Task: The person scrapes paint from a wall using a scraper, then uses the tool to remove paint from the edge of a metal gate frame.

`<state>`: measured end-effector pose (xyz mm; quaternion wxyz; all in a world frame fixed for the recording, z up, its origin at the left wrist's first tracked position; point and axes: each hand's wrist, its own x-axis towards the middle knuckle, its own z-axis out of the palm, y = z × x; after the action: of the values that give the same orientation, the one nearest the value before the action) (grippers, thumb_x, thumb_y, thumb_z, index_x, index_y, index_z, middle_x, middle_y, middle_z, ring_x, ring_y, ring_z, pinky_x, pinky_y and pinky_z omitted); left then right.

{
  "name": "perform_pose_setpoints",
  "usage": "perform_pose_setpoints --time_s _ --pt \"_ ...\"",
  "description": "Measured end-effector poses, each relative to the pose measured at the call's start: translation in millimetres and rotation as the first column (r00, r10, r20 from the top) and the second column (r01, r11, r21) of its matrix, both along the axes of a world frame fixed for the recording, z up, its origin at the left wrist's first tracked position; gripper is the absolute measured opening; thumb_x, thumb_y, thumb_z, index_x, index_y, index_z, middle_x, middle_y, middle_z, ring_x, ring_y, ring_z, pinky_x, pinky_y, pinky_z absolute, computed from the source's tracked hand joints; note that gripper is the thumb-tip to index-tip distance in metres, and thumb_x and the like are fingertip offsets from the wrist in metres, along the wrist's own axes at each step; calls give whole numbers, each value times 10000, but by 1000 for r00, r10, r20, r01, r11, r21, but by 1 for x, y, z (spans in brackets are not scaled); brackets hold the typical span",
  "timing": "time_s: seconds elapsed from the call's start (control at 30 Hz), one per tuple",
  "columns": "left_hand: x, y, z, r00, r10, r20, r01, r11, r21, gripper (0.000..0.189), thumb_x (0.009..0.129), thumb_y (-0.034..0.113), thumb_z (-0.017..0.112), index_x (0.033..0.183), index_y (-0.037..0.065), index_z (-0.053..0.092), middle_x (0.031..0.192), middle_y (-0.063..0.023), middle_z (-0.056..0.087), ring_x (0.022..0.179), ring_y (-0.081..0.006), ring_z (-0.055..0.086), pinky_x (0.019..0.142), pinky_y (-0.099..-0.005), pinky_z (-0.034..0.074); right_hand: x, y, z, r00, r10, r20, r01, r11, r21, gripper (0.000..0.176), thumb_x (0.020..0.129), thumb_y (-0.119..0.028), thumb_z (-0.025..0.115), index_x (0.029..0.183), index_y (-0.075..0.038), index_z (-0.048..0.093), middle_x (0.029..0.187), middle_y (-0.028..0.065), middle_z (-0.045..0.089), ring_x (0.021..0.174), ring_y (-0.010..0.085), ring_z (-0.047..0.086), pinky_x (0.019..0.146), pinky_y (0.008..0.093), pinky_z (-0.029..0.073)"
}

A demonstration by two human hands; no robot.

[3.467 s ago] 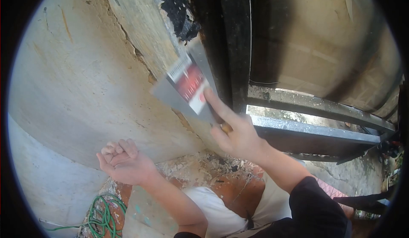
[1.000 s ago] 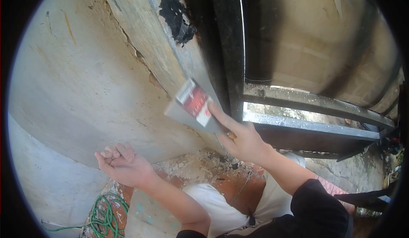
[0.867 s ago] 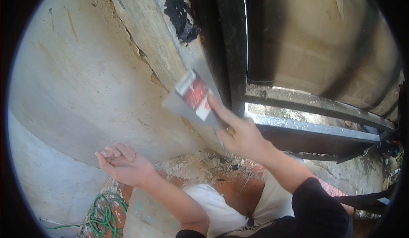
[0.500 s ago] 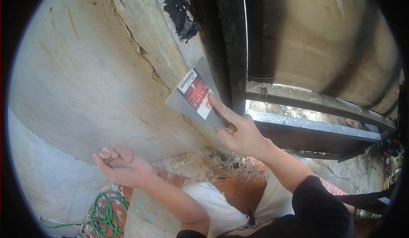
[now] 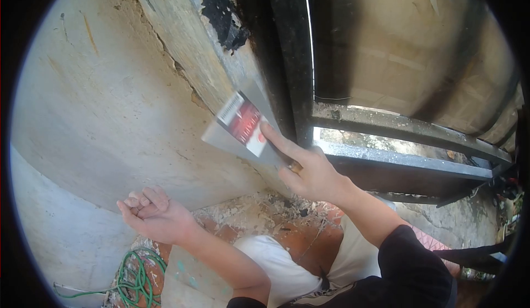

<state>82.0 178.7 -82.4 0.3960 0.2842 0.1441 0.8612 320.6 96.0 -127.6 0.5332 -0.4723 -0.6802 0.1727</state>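
My right hand [image 5: 312, 173] grips a scraper [image 5: 221, 135] by its handle, with the index finger stretched along the blade's red and white label. The wide metal blade lies over the lower part of the pale door post [image 5: 193, 37]; whether it touches is hard to tell. Higher on the post is a ragged black patch [image 5: 223, 18]. At the lower left, my left hand [image 5: 154, 211] is raised palm up in front of the wall, dusty fingers curled in, with no object visible in it.
A cracked plaster wall [image 5: 110, 98] fills the left side. A dark framed panel [image 5: 408, 48] stands at the right, above a metal-edged lower rail [image 5: 408, 162]. Flakes litter the red floor [image 5: 309, 244]. A green hose [image 5: 138, 275] lies coiled at the lower left.
My right hand and the scraper have shifted slightly left and down in the view, and the blade is now blurred. My left hand keeps its curled pose.
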Motion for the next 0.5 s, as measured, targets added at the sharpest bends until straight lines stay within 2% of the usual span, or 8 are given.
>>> perform_pose_setpoints --time_s 0.27,0.33,0.37,0.5 --pt "-5 0 -4 1000 -18 -25 18 1000 18 320 1015 284 476 730 139 496 659 24 529 452 -104 313 426 -257 220 -2 -8 -4 1000 16 -14 -16 999 -50 804 811 1 511 1538 -252 279 903 291 670 639 437 633 692 383 547" --pt "-4 1 -3 1000 -23 -18 23 1000 10 321 1016 284 475 734 135 508 654 18 546 447 -104 312 428 -254 228 -1 0 20 997 -18 -73 7 989 -149 809 807 3 510 1539 -257 282 939 284 672 648 432 645 706 389 550" --pt "-5 0 -2 1000 -22 -22 23 1000 10 321 1016 284 475 734 135 508 654 18 546 447 -104 312 428 -254 228 0 4 19 996 -2 -86 -4 997 -75 808 806 4 509 1538 -260 291 978 286 670 657 421 659 701 395 553" --pt "-18 0 -3 1000 10 -27 -9 999 35 334 1016 286 474 724 126 493 653 10 535 441 -105 305 428 -256 227 -3 2 -15 1000 -25 -3 25 1000 -7 798 811 -3 505 1537 -259 293 1007 298 661 680 415 669 716 382 553"
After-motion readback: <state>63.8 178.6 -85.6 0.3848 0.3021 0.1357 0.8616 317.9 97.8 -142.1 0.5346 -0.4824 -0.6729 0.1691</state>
